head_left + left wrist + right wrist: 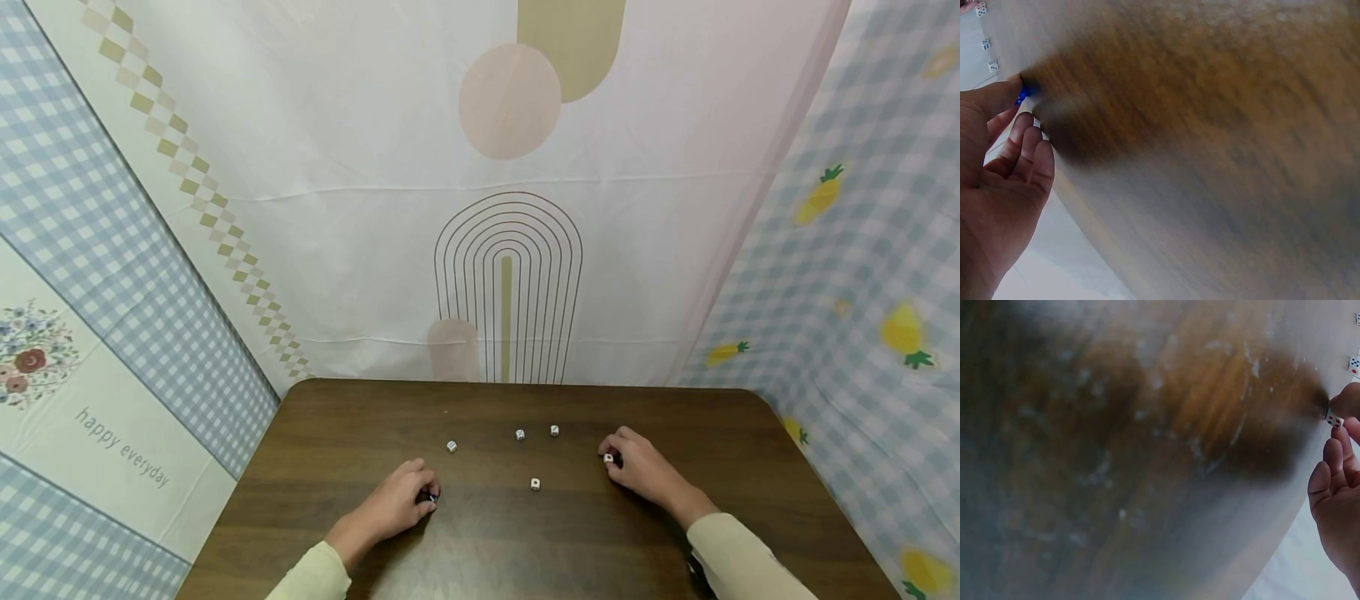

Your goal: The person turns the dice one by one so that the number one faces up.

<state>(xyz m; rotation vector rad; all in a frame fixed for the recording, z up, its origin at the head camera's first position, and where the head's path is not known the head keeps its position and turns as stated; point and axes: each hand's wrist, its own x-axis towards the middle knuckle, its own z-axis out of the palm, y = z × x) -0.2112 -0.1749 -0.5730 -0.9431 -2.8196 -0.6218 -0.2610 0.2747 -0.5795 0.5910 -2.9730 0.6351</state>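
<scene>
My left hand [396,500] pinches a small blue die [1021,95] between thumb and forefinger, low over the wooden table. To the right, my right hand [647,468] has a white die [1334,419] between its thumb and forefinger, with the other fingers loosely bent. Between the hands stand several white dice: one die [452,447] lies just beyond the left hand, and another die [535,484] sits nearer the middle. Farther back, a die [521,435] and a second die [554,431] stand side by side, a small gap apart.
The dark brown wooden table [495,554] has rounded far corners. A pale patterned cloth [360,275] hangs behind its far edge. Checked blue-and-white cloths hang at the left [150,208] and right [847,275].
</scene>
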